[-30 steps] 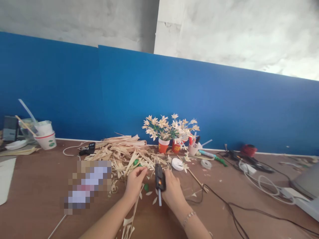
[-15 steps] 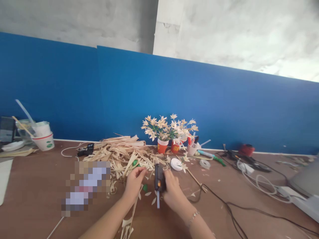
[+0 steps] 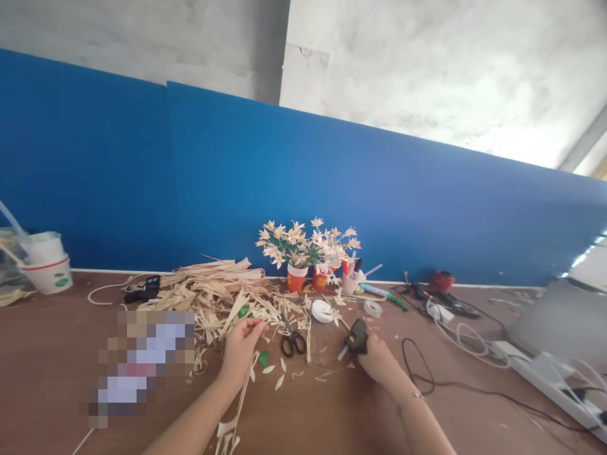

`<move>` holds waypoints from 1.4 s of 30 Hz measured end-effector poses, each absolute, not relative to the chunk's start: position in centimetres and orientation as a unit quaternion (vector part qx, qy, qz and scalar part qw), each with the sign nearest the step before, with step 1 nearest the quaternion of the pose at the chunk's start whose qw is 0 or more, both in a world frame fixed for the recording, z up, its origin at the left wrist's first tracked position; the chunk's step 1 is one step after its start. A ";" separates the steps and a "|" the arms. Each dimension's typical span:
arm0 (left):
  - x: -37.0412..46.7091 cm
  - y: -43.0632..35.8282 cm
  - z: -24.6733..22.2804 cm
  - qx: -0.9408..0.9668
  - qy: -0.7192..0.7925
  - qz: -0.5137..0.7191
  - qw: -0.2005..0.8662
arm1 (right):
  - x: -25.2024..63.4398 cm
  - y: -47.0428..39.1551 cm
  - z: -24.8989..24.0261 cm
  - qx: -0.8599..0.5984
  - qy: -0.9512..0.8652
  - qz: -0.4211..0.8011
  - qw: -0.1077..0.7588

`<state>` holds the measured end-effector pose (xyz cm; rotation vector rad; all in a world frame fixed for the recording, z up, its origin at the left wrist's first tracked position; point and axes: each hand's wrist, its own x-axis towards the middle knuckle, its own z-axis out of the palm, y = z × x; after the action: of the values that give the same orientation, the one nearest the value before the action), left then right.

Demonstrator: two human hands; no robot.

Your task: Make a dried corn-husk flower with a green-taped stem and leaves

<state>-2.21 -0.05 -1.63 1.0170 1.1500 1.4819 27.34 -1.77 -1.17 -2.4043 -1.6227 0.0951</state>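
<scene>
My right hand (image 3: 379, 361) is wrapped round a black glue gun (image 3: 357, 336) with a pale glue stick poking out of its back end. It is right of the middle, low over the table. My left hand (image 3: 243, 349) is closed in a pinch at the front of a heap of dried husk strips (image 3: 215, 287); whatever its fingertips hold is too small to make out. Between the hands lie black-handled scissors (image 3: 293, 343), a green piece (image 3: 263, 359) and several pale petal-shaped cuttings (image 3: 279, 382). A white roll of tape (image 3: 322, 311) rests behind them.
Husk flowers (image 3: 296, 237) stand in red paper cups (image 3: 297, 278) against a blue partition (image 3: 227, 170). A black cord (image 3: 455, 384) runs across the right side near a power strip (image 3: 535, 373). A blurred-out object (image 3: 142, 366) lies at left, with stacked paper cups (image 3: 47, 272) beyond.
My right hand has moved right with the glue gun, which is now tilted, uncovering the scissors. My left hand keeps its pinch by the husk heap. The view has turned slightly right.
</scene>
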 end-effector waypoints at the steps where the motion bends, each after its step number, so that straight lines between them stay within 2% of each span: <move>1: -2.3 0.0 -1.7 0.419 0.470 0.610 0.481 | 27.2 -1.7 -1.4 -0.833 -0.543 0.042 0.098; 11: -2.4 0.3 -2.0 0.415 0.475 0.618 0.470 | 26.6 -2.0 0.0 -0.847 -0.527 0.047 0.042; 14: -2.4 0.5 -2.1 0.412 0.468 0.623 0.473 | 25.4 -2.7 1.3 -0.842 -0.538 -0.022 0.033; 17: -2.3 0.5 -2.1 0.412 0.467 0.623 0.473 | 22.6 -3.1 2.5 -0.795 -0.598 -0.069 0.073; 21: -2.4 0.5 -2.2 0.414 0.469 0.621 0.473 | 17.1 -2.5 2.5 -0.598 -0.786 0.064 0.142; 25: -2.4 0.6 -2.4 0.431 0.469 0.612 0.469 | 13.6 -1.6 1.8 -0.529 -0.831 0.129 0.113; 29: -2.4 0.7 -2.8 0.443 0.462 0.611 0.465 | 13.3 -1.3 1.4 -0.499 -0.849 0.137 0.109; 42: -2.0 0.3 -2.2 0.437 0.466 0.603 0.478 | 14.4 -1.3 0.0 -0.487 -0.833 0.164 0.207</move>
<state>-2.01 0.26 -2.18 1.0662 1.1375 1.4736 14.43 -1.30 0.02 -1.3557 -2.3195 0.4554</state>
